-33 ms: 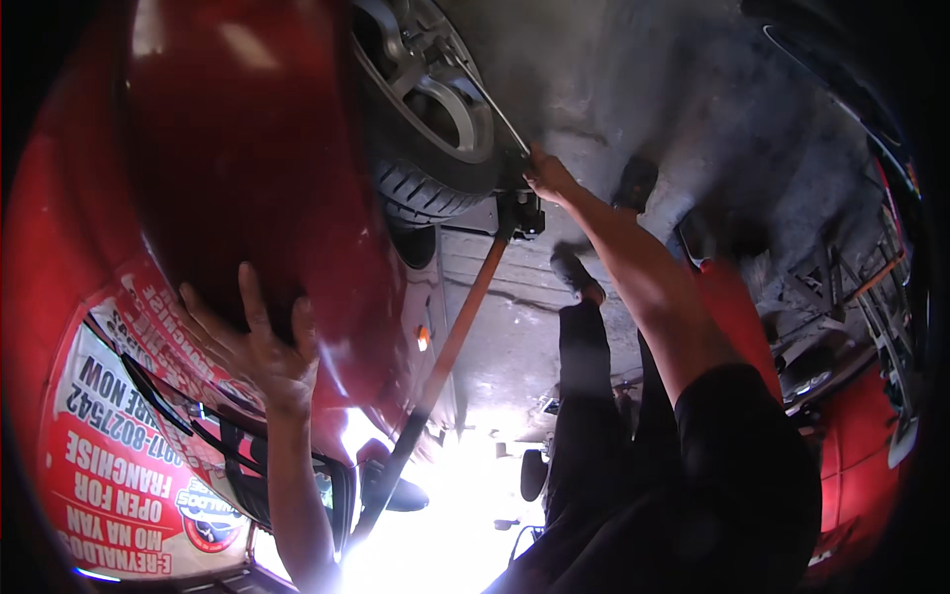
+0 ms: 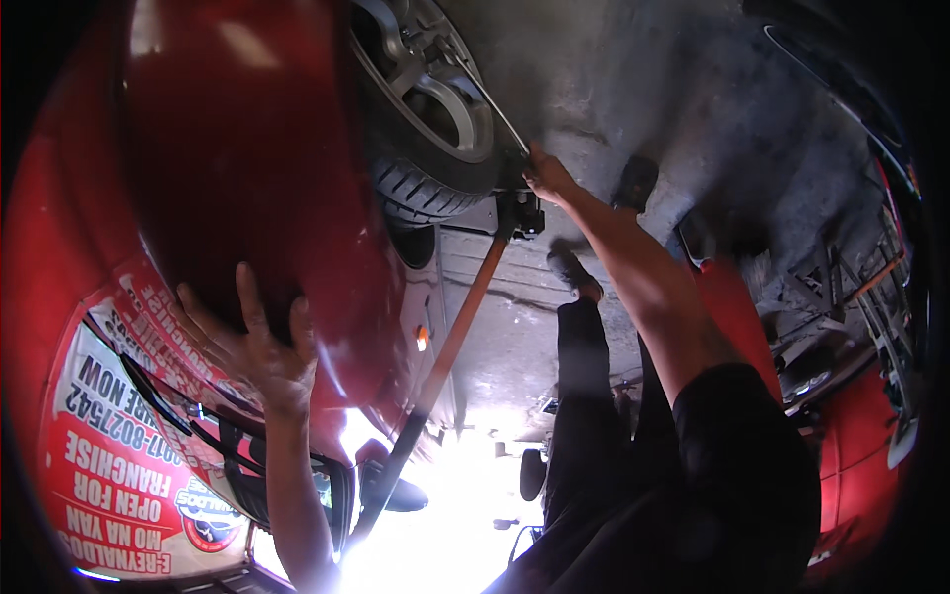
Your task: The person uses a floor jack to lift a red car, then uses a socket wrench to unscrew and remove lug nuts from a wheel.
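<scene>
Left hand point(image 2: 265, 354) splayed over red car point(image 2: 247, 148) (lettered banner point(image 2: 114, 460) near), right hand point(image 2: 547, 178) gripping bar point(image 2: 498, 110)

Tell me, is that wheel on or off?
On, apparently: the wheel sits tucked beneath the red fender; the right hand holds a metal bar reaching toward its centre. How tight, I can't tell.

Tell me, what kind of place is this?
It's probably a car repair garage: there's a shiny red car, a thin silver metal bar at its round, silver spoked wheel, and a long, straight orange-and-black pole, perhaps a jack's handle.
</scene>
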A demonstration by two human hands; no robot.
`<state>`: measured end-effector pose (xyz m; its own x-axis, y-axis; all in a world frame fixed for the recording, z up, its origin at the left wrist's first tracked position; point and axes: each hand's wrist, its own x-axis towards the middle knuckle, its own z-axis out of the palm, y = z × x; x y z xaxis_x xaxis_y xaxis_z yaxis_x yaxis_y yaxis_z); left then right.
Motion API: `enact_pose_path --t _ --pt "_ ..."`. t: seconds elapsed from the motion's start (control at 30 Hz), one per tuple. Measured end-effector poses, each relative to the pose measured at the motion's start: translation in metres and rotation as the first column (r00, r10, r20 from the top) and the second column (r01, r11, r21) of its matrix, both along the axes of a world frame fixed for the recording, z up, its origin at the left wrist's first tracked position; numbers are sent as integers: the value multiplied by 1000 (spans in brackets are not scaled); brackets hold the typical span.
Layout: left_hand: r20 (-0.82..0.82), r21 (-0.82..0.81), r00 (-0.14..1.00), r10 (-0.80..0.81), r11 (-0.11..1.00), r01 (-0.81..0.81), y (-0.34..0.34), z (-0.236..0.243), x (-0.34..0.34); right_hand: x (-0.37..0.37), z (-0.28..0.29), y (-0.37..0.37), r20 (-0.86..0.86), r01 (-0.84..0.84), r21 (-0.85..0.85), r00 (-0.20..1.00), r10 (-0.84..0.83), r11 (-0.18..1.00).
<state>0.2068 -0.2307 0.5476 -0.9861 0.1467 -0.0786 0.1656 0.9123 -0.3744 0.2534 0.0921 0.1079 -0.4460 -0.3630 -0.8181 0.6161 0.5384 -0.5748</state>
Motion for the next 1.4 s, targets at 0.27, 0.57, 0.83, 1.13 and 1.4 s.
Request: enact_pose_path --t 0.27,0.57,0.83,1.13,1.4 --pt "34 24 999 4 1000 -5 0 0 3 5 42 -31 -173 22 6 985 -20 1000" --pt "55 -16 998 -42 999 43 0 -4 2 22 -58 -5 -97 -87 110 990 98 990" --pt "119 -105 992 -48 993 61 2 -1 -2 26 -127 -27 -100 -48 140 993 62 989" --pt "125 -111 992 -6 994 20 4 -5 3 12 -102 -9 -307 -212 242 909 282 947" --pt "160 -192 987 -26 980 57 8 2 -1 -59 119 11 385 347 -343 899 -206 873"
